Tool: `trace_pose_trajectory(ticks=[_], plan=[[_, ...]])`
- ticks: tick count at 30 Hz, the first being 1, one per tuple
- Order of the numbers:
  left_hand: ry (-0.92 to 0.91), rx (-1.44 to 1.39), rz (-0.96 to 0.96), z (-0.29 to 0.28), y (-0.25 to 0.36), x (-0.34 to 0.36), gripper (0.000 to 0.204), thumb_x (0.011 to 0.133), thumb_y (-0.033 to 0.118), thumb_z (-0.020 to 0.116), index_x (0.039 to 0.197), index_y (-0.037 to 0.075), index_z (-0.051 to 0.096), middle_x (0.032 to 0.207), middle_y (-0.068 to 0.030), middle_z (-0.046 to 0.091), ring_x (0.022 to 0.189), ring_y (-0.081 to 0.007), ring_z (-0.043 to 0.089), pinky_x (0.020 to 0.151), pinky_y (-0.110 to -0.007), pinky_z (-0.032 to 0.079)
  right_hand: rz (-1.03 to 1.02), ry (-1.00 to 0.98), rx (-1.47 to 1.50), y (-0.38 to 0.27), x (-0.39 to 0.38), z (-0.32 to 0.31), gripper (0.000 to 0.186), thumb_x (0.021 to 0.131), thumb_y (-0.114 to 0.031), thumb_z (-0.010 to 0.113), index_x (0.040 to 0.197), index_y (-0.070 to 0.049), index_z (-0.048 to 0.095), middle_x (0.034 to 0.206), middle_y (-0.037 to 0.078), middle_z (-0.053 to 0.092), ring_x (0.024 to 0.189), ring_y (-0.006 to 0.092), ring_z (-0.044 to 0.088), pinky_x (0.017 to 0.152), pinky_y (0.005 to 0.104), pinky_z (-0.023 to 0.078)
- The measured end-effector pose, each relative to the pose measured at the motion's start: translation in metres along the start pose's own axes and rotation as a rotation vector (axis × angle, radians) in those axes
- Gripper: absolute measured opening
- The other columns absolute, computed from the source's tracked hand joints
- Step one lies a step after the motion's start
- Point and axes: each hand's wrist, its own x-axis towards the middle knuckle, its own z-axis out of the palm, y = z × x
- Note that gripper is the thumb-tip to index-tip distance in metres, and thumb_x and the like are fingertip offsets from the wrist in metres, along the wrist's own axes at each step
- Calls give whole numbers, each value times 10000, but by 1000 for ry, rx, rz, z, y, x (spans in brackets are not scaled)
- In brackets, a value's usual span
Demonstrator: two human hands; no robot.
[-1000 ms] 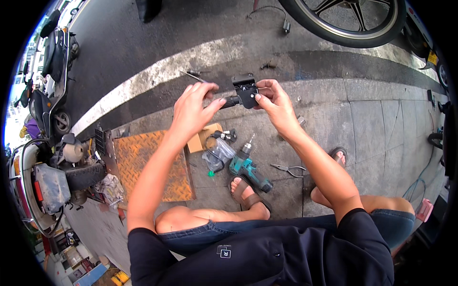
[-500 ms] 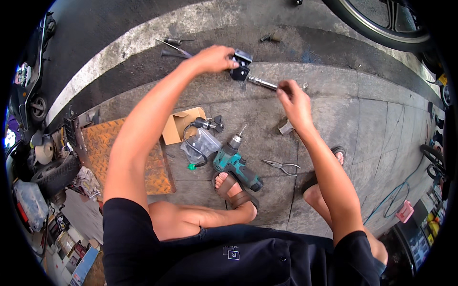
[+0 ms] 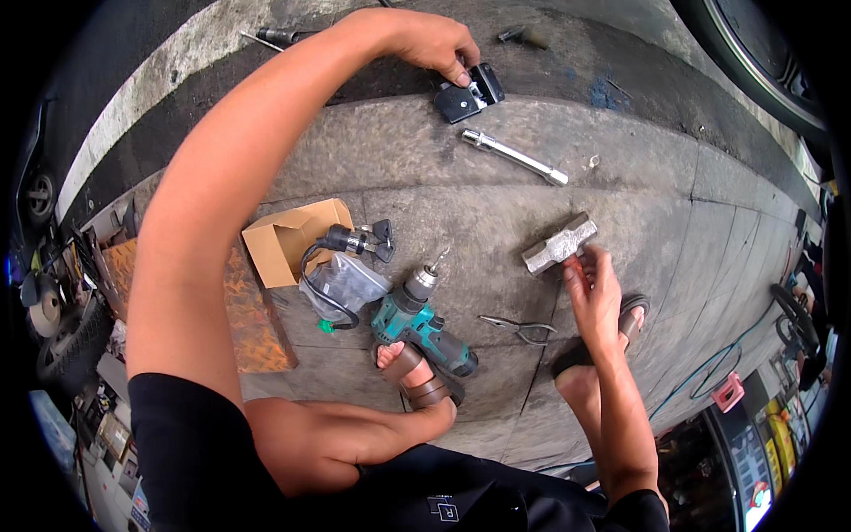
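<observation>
Up at the far middle, my left hand (image 3: 441, 46) is closed on a black metal bracket-like part (image 3: 464, 103) with a silvery piece inside, resting on the pavement edge. My right hand (image 3: 596, 288), at the right, wraps round the reddish handle of a hammer (image 3: 561, 243); its worn steel head points away from me. Between the two hands lies a chrome socket bar (image 3: 514, 158). Pliers (image 3: 519, 328) with their handles spread lie left of my right wrist. A teal cordless drill (image 3: 424, 324) rests by my left foot, bit pointing away.
An ignition lock with keys and a cable (image 3: 355, 239) lies by an opened cardboard box (image 3: 285, 238) and a clear plastic bag (image 3: 341, 285). A rusty tread plate (image 3: 257, 310) is at left. A vehicle wheel (image 3: 753, 80) stands far right. A hose (image 3: 709, 377) trails at right.
My right hand has left the socket bar, come nearer to me and taken the hammer by its handle. My left hand stays at the black part, which now sits turned.
</observation>
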Motion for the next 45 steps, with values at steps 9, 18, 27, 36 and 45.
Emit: trace_pose_trajectory(ticks=[9,18,27,36,45], plan=[[61,55,-9,8,8,-14,442,875,283,693,1220,16,624,1070,-168,697,1010,-326,654,894,-409,495,-4,-151,86,-23,17,-9,446,864,-159,718,1233,-32,501,907,177,694,806,276,690,725,364,526],[198,109,-47,25,5,-17,407,892,331,658,1192,57,642,1069,-159,697,1029,-354,643,896,-458,486,-150,-166,226,-128,83,2,338,968,-315,590,1105,-15,517,652,65,555,605,134,572,555,309,462],[254,86,-133,32,10,-25,400,889,344,653,1189,78,653,1067,-154,706,1082,-357,636,922,-463,483,-70,-140,212,-136,98,2,368,989,-367,565,1052,-6,534,633,58,564,548,138,572,520,332,469],[468,-176,-339,62,9,-38,469,844,450,685,1004,11,642,958,-172,702,927,-369,666,790,-451,499,-159,-99,-67,-65,66,-11,258,949,-241,609,1019,-42,461,746,224,628,762,467,629,620,462,476],[908,-973,-608,139,49,-58,437,862,221,762,1093,-37,496,883,-114,636,708,-156,615,607,-295,525,-185,-108,0,-56,61,-3,241,949,-225,594,1011,-46,446,796,186,655,794,447,635,662,486,483]])
